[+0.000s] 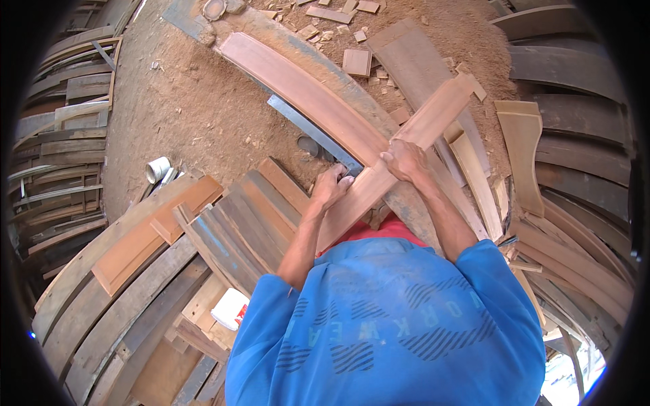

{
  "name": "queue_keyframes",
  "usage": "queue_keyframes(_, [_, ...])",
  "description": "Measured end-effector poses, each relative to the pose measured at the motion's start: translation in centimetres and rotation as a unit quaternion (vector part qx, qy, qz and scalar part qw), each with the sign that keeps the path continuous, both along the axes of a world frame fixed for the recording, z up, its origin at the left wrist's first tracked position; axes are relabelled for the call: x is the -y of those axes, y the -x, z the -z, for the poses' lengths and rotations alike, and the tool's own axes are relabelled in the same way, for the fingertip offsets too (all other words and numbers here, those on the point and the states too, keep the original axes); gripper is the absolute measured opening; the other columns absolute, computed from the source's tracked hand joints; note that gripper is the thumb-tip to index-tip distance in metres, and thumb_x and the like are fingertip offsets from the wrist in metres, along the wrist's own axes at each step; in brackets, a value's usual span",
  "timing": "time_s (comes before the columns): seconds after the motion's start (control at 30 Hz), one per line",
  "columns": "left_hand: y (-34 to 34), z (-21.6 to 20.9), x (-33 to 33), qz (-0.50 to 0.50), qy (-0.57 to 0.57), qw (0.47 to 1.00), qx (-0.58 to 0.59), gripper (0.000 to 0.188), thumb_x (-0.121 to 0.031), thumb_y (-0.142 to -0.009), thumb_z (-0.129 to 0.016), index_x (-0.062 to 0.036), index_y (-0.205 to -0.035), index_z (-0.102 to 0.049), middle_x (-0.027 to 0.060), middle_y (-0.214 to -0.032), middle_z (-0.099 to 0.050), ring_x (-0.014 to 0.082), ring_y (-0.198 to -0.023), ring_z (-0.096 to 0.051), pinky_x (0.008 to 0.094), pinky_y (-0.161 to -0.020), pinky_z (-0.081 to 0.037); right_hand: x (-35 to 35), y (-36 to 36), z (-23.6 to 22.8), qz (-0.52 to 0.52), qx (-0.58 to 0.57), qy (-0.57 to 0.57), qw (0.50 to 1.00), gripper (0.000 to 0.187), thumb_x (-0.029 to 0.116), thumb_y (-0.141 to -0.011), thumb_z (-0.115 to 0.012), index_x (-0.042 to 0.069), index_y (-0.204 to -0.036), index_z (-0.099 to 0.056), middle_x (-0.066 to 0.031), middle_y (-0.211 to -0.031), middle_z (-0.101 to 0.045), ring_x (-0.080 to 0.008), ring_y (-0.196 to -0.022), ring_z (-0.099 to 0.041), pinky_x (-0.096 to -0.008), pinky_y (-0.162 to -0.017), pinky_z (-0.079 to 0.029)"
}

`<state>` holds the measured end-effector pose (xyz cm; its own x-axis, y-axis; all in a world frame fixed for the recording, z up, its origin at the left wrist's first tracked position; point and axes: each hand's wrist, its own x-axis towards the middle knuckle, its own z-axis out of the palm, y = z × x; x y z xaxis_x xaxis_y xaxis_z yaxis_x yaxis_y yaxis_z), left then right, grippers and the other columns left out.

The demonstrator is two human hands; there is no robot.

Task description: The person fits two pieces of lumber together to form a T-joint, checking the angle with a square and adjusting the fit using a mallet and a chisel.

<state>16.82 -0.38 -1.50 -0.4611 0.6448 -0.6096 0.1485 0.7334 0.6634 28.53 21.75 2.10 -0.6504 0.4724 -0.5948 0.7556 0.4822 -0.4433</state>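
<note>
A long pinkish wooden board (pixel 305 93) reaches away to the far left. Its near end meets a paler wooden board (pixel 440 111) that runs across it, from the far right down to my body. Along the left side of the pinkish board lies the grey metal blade of a try square (pixel 308 128). My left hand (pixel 330 186) has its fingers closed at the dark near end of the square, against the paler board's edge. My right hand (pixel 406 161) is wrapped over the paler board beside the joint, thumb toward the meeting corner.
A worn wooden beam (pixel 325 64) lies under the boards. Offcuts (pixel 357 62) and a wide plank (pixel 423 74) lie on the sawdust-covered ground (pixel 196 128). Stacked planks (pixel 237 223) stand at my left, near a white cup (pixel 158 169) and white container (pixel 230 308). More timber (pixel 575 122) lines the right.
</note>
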Motion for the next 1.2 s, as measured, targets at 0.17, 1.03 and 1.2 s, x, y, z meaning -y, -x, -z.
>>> queue_keyframes(0.17, [0.2,-0.1,-0.7,0.005,0.025,0.999,0.023,0.025,-0.025,-0.091,-0.071,-0.0028,-0.102,-0.067,0.0212,-0.089,-0.071,0.0344,-0.085,-0.069,0.0458,-0.080,-0.053,0.1,0.0,-0.1,-0.012,0.007,-0.019,1.000,0.037,0.033,-0.091,-0.070,-0.002,-0.101,-0.072,-0.0273,-0.101,-0.072,-0.0440,-0.102,-0.070,-0.0523,-0.089,-0.054])
queue_keyframes(1.03, [-3.4,-6.9,-2.6,0.119,-0.157,0.974,-0.108,0.022,-0.018,-0.091,-0.072,-0.0002,-0.104,-0.071,0.0185,-0.085,-0.071,0.0299,-0.080,-0.071,0.0414,-0.076,-0.055,6.0,-6.6,0.7,0.197,-0.287,0.307,0.886,0.036,0.031,-0.096,-0.068,-0.001,-0.114,-0.067,-0.0046,-0.088,-0.067,-0.0153,-0.076,-0.062,-0.0340,-0.069,-0.052])
queue_keyframes(1.2, [-6.1,-5.4,-2.6,0.003,-0.055,0.998,-0.032,0.041,-0.036,-0.088,-0.079,0.0022,-0.101,-0.068,0.0211,-0.088,-0.073,0.0334,-0.086,-0.072,0.0440,-0.079,-0.056,8.5,-13.0,2.8,0.381,-0.263,0.288,0.838,0.034,0.029,-0.100,-0.062,0.000,-0.118,-0.068,0.0004,-0.087,-0.063,-0.0109,-0.077,-0.059,-0.0284,-0.069,-0.049])
